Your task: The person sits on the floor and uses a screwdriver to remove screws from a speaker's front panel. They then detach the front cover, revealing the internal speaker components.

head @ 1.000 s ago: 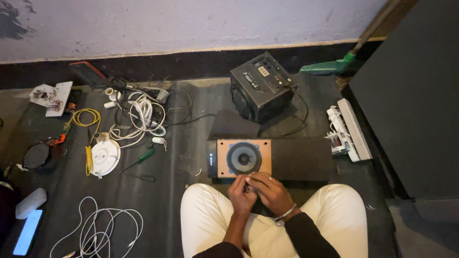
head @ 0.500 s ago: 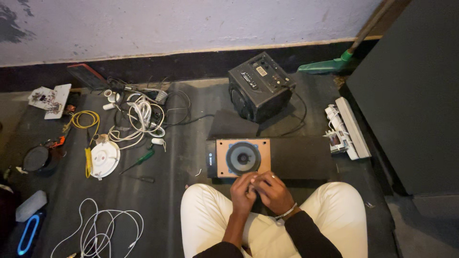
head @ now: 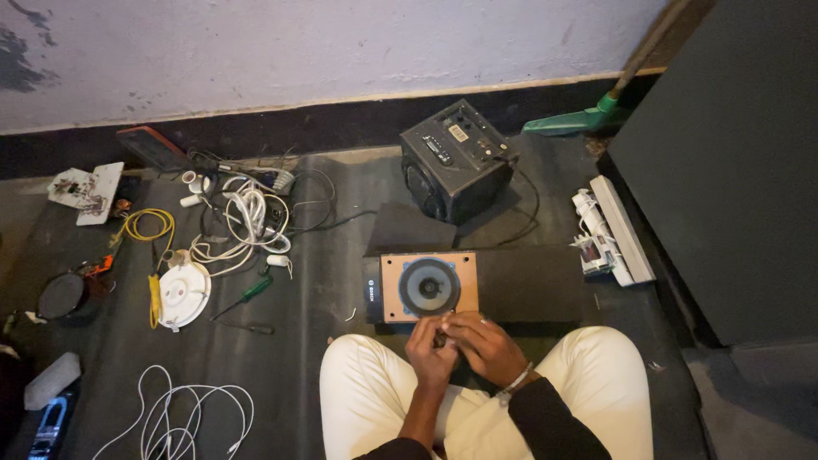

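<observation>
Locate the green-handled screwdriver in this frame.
In the head view, the green-handled screwdriver lies on the floor left of the speaker panel, beside the round white socket.

light: dim, even, soft | shadows: faint | glare: none | focus: sharp centre | edges: wide-angle bending, darker corners

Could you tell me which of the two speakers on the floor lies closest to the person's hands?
The flat speaker with the orange front panel, directly before both hands; the black boxy one stands farther off.

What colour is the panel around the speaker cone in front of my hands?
Light brown, wood-toned panel around a grey speaker cone, clearest in the head view.
</observation>
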